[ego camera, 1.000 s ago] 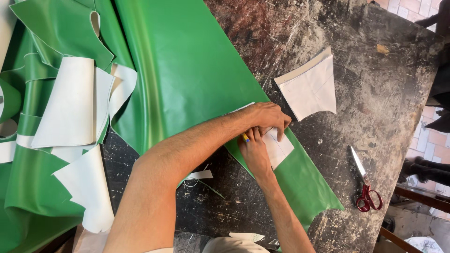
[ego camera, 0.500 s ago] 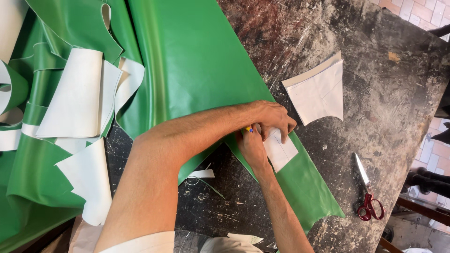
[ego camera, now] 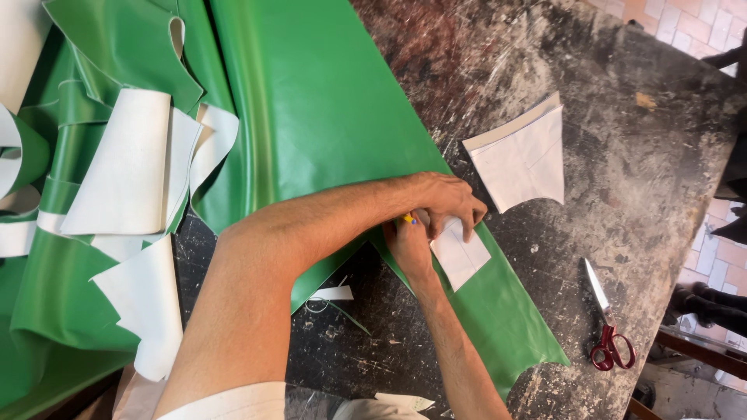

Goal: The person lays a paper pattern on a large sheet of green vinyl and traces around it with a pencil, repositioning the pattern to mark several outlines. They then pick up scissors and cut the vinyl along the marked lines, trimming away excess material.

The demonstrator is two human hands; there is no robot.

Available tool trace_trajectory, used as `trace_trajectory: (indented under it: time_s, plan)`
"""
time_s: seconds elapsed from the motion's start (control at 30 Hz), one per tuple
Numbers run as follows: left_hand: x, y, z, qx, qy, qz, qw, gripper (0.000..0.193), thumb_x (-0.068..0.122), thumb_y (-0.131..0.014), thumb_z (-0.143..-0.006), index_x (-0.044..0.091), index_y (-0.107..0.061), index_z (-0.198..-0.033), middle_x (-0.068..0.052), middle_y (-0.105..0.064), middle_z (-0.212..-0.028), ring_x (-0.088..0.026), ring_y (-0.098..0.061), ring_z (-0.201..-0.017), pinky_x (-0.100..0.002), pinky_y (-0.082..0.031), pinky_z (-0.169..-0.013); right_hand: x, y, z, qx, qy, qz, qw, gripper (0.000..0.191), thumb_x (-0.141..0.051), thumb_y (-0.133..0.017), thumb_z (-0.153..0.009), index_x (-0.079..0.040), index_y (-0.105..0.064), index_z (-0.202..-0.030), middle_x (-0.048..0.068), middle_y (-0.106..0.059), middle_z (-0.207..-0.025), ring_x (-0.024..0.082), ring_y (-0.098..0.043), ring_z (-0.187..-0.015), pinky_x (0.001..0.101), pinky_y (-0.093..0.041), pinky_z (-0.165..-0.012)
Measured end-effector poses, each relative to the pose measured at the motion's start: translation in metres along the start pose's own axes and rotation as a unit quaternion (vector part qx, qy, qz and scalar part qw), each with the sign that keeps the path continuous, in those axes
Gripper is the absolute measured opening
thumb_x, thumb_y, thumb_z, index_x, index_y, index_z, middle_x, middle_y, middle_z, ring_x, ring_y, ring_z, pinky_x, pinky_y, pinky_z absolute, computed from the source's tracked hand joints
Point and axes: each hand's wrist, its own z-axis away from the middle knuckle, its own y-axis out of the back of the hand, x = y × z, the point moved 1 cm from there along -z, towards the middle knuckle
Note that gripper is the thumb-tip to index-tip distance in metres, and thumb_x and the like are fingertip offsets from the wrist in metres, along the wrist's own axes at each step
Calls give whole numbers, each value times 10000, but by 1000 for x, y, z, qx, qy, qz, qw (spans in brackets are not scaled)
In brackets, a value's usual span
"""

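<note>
- Barely anything has shifted: my left hand (ego camera: 443,204) still presses flat, fingers together, on the white pattern piece (ego camera: 461,253).
- My right hand (ego camera: 408,243) pinches a yellow pencil (ego camera: 408,219) at its edge.
- Both lie on the green sheet (ego camera: 327,101); bare desk (ego camera: 622,155) opens rightward, toward the scissors (ego camera: 607,323).

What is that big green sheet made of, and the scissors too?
The green sheet looks like faux leather or vinyl: glossy face with soft highlights, and a white backing where cut edges curl over. The scissors have pale, shiny blades, probably steel, and red handles that look like plastic.
</note>
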Motion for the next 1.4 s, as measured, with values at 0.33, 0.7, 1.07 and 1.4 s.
trace_trajectory:
  time_s: [0.33,0.7,1.07,1.4]
  plan:
    - [51,-15,22,180,215,-166,945,1035,179,-983,-465,257,-559,-1406,-52,-493,-1436,-318,-489,-1286,-506,-493,-1018,-34,92,180,74,-203,-69,974,258,-73,-716,-885,-78,-701,-1143,81,-763,-1111,218,-754,-997,335,-576,-877]
    - [118,-21,49,273,617,-202,709,1145,556,-906,-642,126,-324,-1530,-203,-422,-1482,-426,-453,-1320,-782,-295,-1045,70,152,395,333,-224,-161,902,193,82,-623,-918,58,-571,-1102,218,-731,-1096,232,-760,-1002,273,-644,-747]
    - [108,-9,69,386,629,-161,655,771,391,-891,-716,166,-510,-1347,-149,-642,-1228,-399,-555,-1169,-627,-392,-932,118,177,432,366,-252,-210,871,240,88,-668,-873,42,-557,-1081,227,-750,-1063,238,-756,-1005,304,-641,-801]
    - [145,10,86,489,603,-164,608,259,260,-762,-891,159,-628,-1087,-110,-650,-1140,-374,-622,-1091,-577,-502,-867,165,210,446,323,-234,-176,900,316,89,-644,-880,25,-488,-1147,195,-741,-1036,199,-760,-880,286,-577,-700]
